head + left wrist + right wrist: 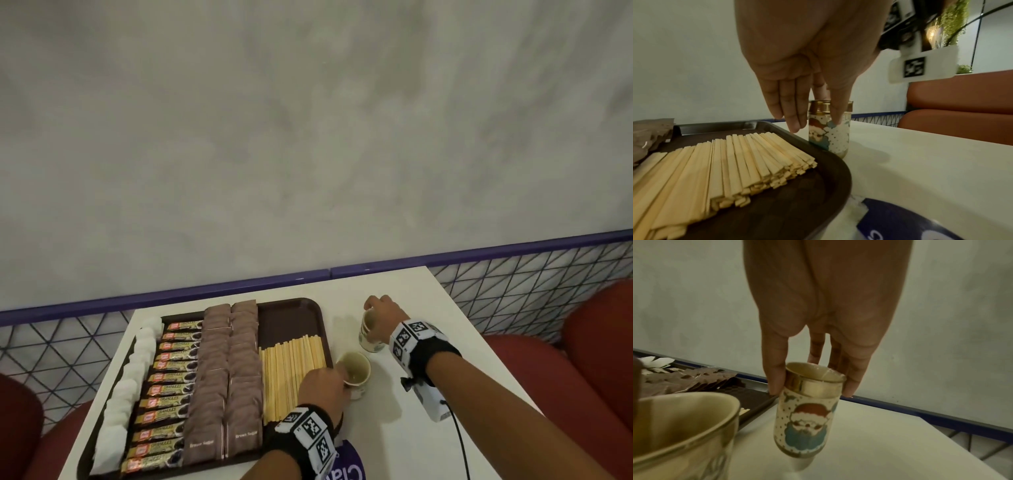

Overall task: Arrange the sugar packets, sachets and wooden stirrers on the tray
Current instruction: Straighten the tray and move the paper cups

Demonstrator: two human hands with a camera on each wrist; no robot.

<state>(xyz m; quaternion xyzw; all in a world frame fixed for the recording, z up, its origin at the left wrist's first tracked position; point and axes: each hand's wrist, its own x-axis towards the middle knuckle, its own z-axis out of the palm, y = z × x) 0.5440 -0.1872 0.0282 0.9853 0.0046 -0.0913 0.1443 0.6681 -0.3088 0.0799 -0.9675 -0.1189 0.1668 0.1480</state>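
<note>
A dark brown tray [291, 308] holds white sugar packets [126, 383], gold coffee sachets [168, 390], brown sugar packets [222, 377] and wooden stirrers [291, 373] in rows. The stirrers [725, 162] lie at the tray's [818, 203] right end. Two Santa-printed cups stand right of the tray. My left hand [342, 377] pinches the near cup [358, 371] by its rim; the cup [830, 138] stands against the tray edge under my left hand [828, 110]. My right hand [371, 306] grips the far cup [370, 337]. That cup [807, 423] tilts, with my right hand [812, 386] on its gold rim.
A purple and white packet [346, 469] lies at the table's front edge. The white table [428, 342] runs on to the right. A mesh railing with a purple rail [513, 253] and a grey wall stand behind. Red seats [599, 342] flank the table.
</note>
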